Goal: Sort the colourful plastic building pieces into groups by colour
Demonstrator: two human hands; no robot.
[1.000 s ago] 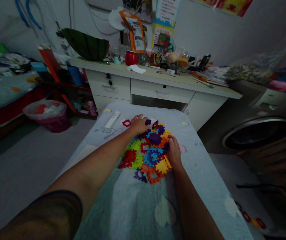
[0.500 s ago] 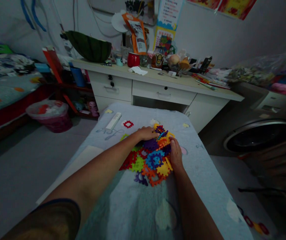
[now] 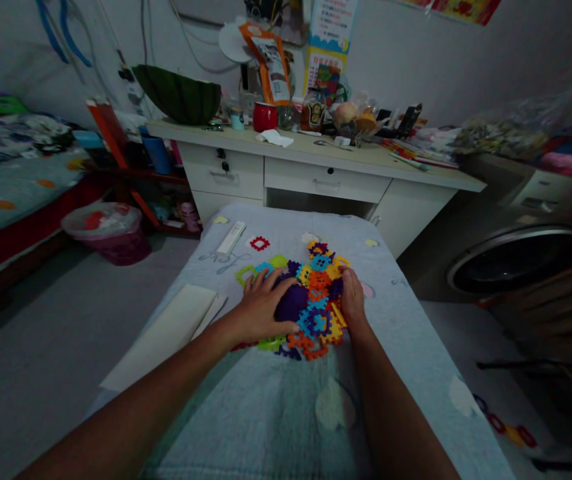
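Observation:
A heap of toothed plastic building pieces (image 3: 319, 283) in orange, blue, purple, yellow, green and red lies on the cloth-covered table (image 3: 246, 413). My left hand (image 3: 265, 308) rests over the heap's left side with fingers spread, beside a purple piece (image 3: 291, 303). Along the right edge of the heap, my right hand (image 3: 352, 300) is cupped against the pieces with its fingers extended; its palm side is hidden. One red square piece (image 3: 259, 243) lies apart, beyond the heap.
A white oblong object (image 3: 231, 238) and a pale folded sheet or box (image 3: 166, 333) lie on the table's left side. Behind stands a white desk (image 3: 326, 180) with a cut watermelon (image 3: 179, 95). A washing machine (image 3: 526, 233) is at right, a pink bin (image 3: 109, 233) at left.
My left hand has moved left and nearer to me, its fingers spreading over the heap's left side. My right hand stays at the right edge. Some pieces have shifted.

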